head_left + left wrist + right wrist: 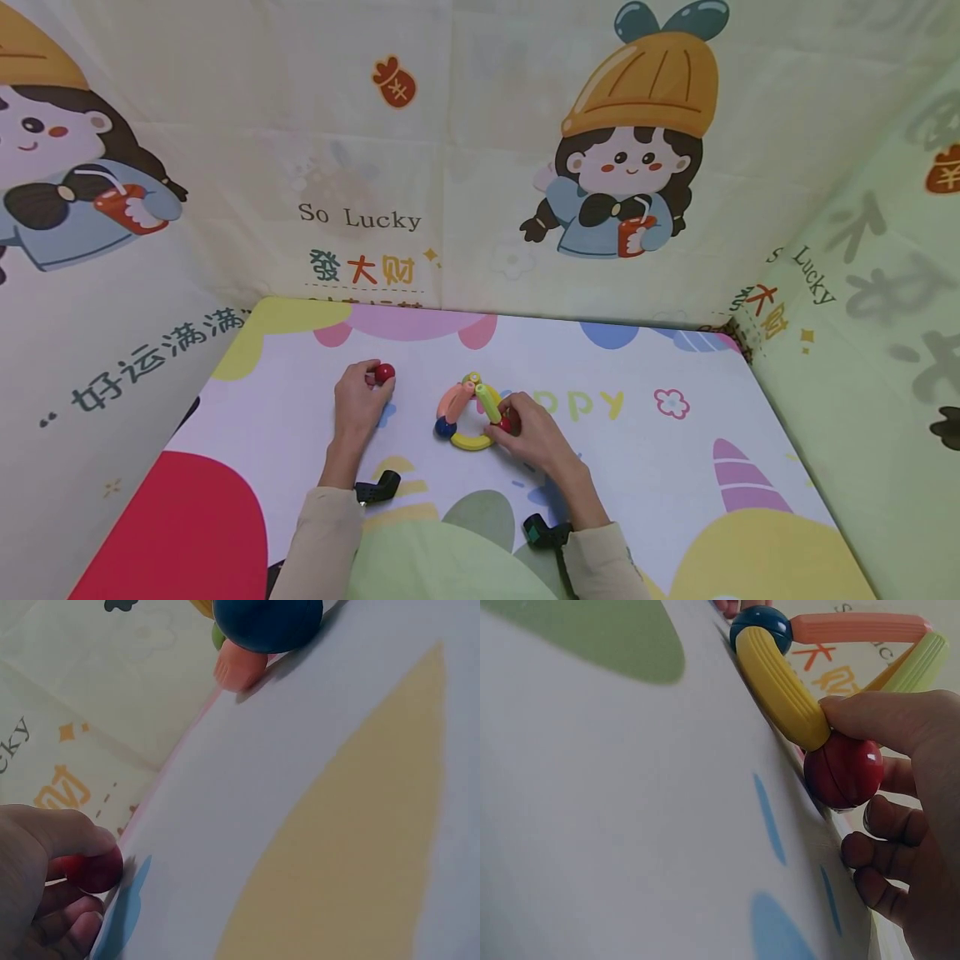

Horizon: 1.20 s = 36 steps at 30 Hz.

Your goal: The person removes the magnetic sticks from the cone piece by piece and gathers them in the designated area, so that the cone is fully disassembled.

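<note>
We are working with two hands on the bench point(637, 467), which is wearing a colourful cartoon mat. Our left hand point(358, 404) is pinching one loose red ball point(385, 372) between thumb and fingertips, well to the left of the toy ring point(471, 412). Our right hand point(528, 432) is closing its grip on a second red ball point(844, 771) at the ring's right side, thumb resting on the joint. In that ring we are counting four sticks: one curved yellow stick point(780, 686), one orange stick point(859, 627), one green stick point(922, 660) and another yellow one behind it, plus one blue ball point(760, 624).
</note>
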### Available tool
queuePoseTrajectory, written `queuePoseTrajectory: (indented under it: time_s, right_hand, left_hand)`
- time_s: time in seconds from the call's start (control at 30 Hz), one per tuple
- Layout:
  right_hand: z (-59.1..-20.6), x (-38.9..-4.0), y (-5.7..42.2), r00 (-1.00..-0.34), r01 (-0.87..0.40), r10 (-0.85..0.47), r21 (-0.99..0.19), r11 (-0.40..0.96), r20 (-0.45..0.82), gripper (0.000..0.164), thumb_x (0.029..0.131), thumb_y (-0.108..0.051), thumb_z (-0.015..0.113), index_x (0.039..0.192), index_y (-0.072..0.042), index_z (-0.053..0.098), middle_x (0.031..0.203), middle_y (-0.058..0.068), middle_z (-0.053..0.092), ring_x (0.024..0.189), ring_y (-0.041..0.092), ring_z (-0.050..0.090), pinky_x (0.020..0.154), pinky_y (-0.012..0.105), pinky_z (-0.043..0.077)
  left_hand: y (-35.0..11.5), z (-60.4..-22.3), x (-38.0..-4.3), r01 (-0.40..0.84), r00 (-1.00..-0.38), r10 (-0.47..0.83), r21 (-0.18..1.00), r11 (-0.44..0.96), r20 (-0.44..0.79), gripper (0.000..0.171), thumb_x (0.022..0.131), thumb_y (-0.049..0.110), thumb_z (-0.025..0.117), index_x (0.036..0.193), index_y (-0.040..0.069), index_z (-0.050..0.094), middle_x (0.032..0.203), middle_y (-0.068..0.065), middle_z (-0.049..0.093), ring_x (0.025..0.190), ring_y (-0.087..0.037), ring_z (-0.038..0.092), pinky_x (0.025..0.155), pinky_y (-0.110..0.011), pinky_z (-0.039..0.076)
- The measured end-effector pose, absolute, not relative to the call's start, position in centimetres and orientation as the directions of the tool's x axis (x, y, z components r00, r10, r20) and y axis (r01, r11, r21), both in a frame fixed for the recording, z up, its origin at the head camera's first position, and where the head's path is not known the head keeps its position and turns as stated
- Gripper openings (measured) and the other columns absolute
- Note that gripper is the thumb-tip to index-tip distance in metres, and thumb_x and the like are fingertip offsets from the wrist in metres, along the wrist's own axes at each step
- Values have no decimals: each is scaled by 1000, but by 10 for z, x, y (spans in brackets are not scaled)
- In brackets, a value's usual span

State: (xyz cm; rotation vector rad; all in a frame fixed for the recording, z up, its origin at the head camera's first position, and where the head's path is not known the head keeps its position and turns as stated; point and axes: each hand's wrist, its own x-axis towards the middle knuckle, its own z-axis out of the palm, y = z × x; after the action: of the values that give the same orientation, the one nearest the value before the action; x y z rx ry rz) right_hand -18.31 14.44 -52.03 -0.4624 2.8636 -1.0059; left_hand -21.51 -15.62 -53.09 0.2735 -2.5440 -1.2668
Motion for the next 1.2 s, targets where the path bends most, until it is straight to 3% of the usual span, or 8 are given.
queuePoseTrajectory:
  time_s: [0.77, 1.2]
  right_hand:
    - [-520, -184, 144, -954, -247, -299, -632, 735, 24, 39, 86, -43, 75, 109, -15, 61, 89, -4, 53, 78, 11, 49, 66, 23, 42]
    - [-512, -183, 146, -958, -231, -286, -663, 712, 28, 45, 85, -44, 77, 115, -15, 58, 85, -3, 51, 75, 11, 48, 66, 23, 41]
  left_hand:
    - [-157, -529, -215, -50, -946, -284, 794, 606, 157, 52, 86, 20, 77, 131, 0, 60, 121, -20, 61, 102, -32, 60, 92, -47, 57]
    - [-154, -515, -216, 7, -930, -280, 773, 634, 238, 47, 91, 30, 70, 130, 4, 63, 129, -19, 57, 107, -33, 58, 95, -48, 53]
